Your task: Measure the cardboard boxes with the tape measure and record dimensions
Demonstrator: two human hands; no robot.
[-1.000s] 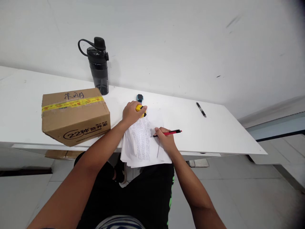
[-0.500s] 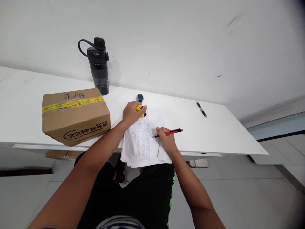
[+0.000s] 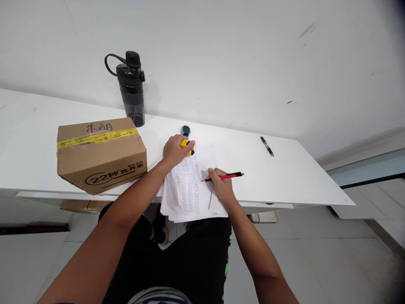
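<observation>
My left hand point(image 3: 175, 150) rests at the top of a stack of papers point(image 3: 209, 207), its fingers curled round a small yellow and black tape measure point(image 3: 186, 146). Part of that tape measure is hidden by the hand. Dense rows of handwriting fill the top sheet's left and middle. On the right of the sheet, my right hand point(image 3: 221, 185) grips a red and black pen point(image 3: 230, 175), tip toward the writing. Below it on the paper runs a thin grey strip point(image 3: 210, 198); I cannot tell what it is. The stack overhangs the table's front edge.
Left of the papers stands a taped cardboard box point(image 3: 101, 154), with a dark shaker bottle point(image 3: 131, 90) behind it. A blue watch point(image 3: 185, 130) lies just beyond my left hand. Another black pen point(image 3: 267, 146) lies on the white table point(image 3: 284, 177) at right, near the wall.
The pen in my right hand has shifted very slightly, its rear end a touch further right. My left hand and the papers stay put.
</observation>
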